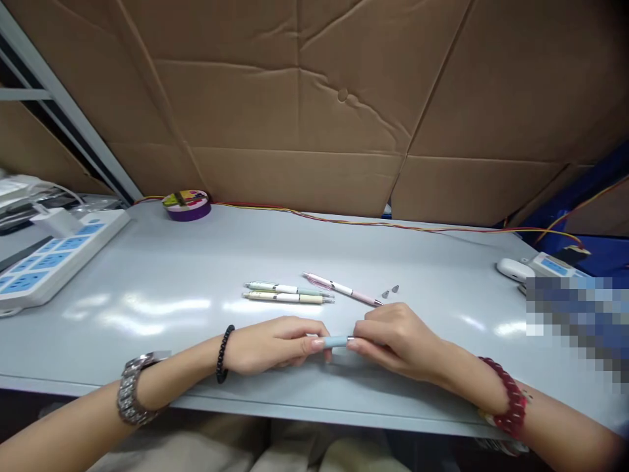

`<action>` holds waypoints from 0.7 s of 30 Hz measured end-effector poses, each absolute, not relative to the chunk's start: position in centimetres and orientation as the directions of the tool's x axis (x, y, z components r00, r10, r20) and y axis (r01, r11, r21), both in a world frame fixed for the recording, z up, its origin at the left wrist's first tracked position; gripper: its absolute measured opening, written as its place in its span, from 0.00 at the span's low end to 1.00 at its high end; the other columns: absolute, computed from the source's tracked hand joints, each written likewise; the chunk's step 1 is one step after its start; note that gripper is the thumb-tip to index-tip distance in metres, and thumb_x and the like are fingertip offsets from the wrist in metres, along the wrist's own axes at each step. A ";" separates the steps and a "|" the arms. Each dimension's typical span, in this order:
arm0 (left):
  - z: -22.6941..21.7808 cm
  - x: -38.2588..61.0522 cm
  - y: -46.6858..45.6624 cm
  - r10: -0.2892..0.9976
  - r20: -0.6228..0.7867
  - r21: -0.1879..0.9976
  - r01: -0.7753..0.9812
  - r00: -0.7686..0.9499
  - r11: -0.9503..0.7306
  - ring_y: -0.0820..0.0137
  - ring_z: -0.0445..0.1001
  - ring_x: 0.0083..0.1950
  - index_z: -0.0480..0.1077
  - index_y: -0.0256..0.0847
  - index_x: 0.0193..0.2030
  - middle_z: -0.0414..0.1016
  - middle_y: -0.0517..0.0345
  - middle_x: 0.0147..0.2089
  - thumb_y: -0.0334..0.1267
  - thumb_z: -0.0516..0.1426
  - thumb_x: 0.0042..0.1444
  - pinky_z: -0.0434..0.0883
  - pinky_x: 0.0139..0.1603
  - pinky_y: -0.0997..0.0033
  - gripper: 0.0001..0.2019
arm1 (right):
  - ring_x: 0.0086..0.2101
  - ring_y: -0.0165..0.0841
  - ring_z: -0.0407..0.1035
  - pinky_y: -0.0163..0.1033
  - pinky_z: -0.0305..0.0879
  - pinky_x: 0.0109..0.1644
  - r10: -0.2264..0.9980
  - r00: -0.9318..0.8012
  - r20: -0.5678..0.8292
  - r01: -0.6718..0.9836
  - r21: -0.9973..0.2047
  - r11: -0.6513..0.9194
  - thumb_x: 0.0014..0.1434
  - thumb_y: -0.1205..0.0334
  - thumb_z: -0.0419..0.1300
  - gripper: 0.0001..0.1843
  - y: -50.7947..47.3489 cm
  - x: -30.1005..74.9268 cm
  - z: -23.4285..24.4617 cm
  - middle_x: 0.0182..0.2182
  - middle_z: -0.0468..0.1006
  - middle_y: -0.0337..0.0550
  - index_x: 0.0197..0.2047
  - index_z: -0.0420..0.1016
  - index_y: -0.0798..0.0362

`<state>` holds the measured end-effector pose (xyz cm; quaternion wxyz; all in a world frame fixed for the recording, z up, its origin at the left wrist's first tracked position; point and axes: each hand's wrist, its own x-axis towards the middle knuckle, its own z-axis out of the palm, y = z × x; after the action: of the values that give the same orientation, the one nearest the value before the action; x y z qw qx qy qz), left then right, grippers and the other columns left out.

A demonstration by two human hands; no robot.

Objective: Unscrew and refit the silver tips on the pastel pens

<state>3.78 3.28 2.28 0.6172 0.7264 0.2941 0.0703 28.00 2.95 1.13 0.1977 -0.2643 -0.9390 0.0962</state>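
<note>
A light blue pen (336, 341) is held level between my two hands, just above the near part of the table. My left hand (275, 344) pinches one end of its barrel between thumb and fingers. At the silver end, the fingertips of my right hand (400, 337) are closed on the pen and hide its tip. Beyond my hands lie a green-and-white pen (282, 288) and a cream-yellow pen (280, 297), side by side. A pink-and-white pen (341, 288) rests slanted to their right, near two small dark grey pieces (390, 292).
On the grey-white table (196, 255), a white power strip (63, 252) stands at left and a purple roll of tape (187, 205) at the back. Thin red and yellow wires (314, 215) run along the cardboard wall (246, 111). A white earbud case (514, 269) sits at right.
</note>
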 end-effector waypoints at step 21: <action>2.2 4.2 2.8 0.581 -0.213 0.923 0.357 0.786 -0.144 0.75 0.51 0.22 0.66 0.39 0.41 0.53 0.66 0.23 0.48 0.43 0.66 0.53 0.21 0.77 0.18 | 0.23 0.26 0.63 0.30 0.55 0.27 0.675 -0.738 0.003 0.548 -0.580 0.602 0.63 0.54 0.53 0.10 2.6 27.6 2.9 0.25 0.71 0.34 0.36 0.66 0.52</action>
<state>4.17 2.75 2.23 0.5746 0.7501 0.3126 0.0975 27.58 2.64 2.90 0.1116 -0.3443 -0.8881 0.2833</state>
